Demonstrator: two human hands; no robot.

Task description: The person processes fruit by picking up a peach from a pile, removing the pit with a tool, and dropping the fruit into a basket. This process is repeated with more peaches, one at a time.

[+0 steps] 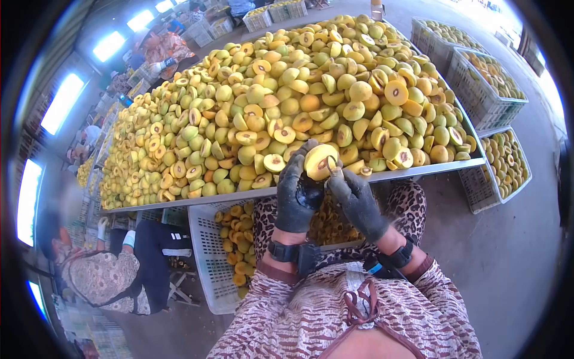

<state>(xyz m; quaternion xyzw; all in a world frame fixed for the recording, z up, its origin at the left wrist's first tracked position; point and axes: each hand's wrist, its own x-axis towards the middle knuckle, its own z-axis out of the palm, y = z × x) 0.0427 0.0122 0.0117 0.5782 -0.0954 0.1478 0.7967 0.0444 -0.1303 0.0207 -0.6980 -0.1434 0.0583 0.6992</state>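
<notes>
My left hand (294,194), in a dark glove, is closed around a halved yellow fruit (317,161) whose cut face with a brown centre shows. My right hand (357,200), gloved too, pinches a small curved metal tool (330,164) against that cut face. Both hands are close together over the near edge of a metal-rimmed table (418,172) heaped with halved fruit (239,113). A round black object (310,195) sits at my left palm. Below the hands, small brown pieces (335,224) lie in a container, partly hidden by my arms.
A white crate (206,257) of fruit halves stands left of my legs. More filled crates (478,102) line the right side. A co-worker (107,272) sits at the lower left, and another person (167,51) is at the far left. A bottle (376,9) stands beyond the heap.
</notes>
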